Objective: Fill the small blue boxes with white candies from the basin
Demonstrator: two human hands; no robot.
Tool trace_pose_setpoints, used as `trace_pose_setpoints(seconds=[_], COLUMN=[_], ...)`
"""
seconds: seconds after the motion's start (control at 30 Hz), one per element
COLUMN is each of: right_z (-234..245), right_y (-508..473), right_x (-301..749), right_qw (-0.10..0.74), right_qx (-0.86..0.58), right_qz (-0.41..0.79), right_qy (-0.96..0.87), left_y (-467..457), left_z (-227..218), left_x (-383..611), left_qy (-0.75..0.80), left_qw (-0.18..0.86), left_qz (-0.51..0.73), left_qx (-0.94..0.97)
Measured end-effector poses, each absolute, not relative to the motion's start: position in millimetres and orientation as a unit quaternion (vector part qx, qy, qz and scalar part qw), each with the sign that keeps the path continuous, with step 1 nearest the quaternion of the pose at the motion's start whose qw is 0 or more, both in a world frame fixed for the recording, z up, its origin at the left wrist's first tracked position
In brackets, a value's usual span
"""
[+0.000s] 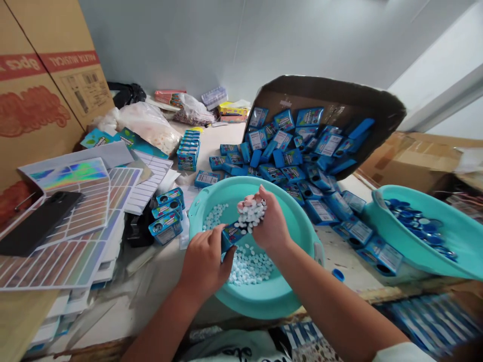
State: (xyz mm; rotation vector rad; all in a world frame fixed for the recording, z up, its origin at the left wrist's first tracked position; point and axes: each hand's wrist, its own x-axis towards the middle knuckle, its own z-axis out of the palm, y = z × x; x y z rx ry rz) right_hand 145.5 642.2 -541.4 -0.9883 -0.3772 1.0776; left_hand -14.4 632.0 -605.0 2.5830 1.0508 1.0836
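Over a turquoise basin (298,231), my left hand (207,256) grips a small blue candy box (231,235), tilted with its end toward my right hand. My right hand (273,218) is cupped around a heap of pale round candies (252,215), right at the box's end. A few candies lie against the box; its opening is partly hidden by them. More loose candies (251,266) cover the near part of the basin floor, with a smaller patch (215,216) at its left side.
Many blue boxes (290,158) spill from a tipped carton (339,93) behind the basin. A second basin (445,211) at right holds blue lids (415,223). Left are three boxes (166,226), a box stack (188,151), label sheets (75,211) and a black phone (41,221).
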Motion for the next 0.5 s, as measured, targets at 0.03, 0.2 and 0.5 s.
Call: trace_pose_setpoints(seconds=[0.03,0.2,0.5], right_z=[-541,-536,-549], right_y=[643,642,646], right_x=[145,140,147], right_qw=[0.723,0.702,0.663], right_qx=[-0.448,-0.442,-0.515], right_qz=[0.494,0.514,0.435], right_qy=[-0.179,-0.218,-0.324], left_y=[632,629,627], left_z=[-606,-610,-612], left_x=[-14,-14,-17], left_qy=[0.354,0.375,0.411], left_qw=[0.075,0.063,0.065], left_qz=[0.360,0.353,0.365], left_qx=[0.860,0.855,0.833])
